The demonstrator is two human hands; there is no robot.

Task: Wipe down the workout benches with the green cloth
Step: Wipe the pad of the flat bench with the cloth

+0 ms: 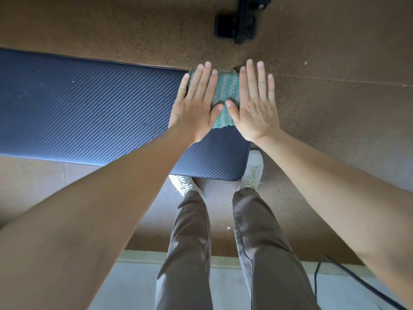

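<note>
The green cloth (224, 97) was seen spread flat at the far right corner of the bench's padded surface (89, 108), pinned beneath both hands. The left hand (196, 104) and the right hand (254, 106) were laid side by side, fingers extended and flat — nothing was gripped, only pressed down. The cloth was judged soft, light and limp; it would likely bunch if pushed from one edge, so broad palm pressure over its middle was thought the better hold. The textured padding appeared slightly yielding and grippy — some drag was to be expected. No containers were visible.
</note>
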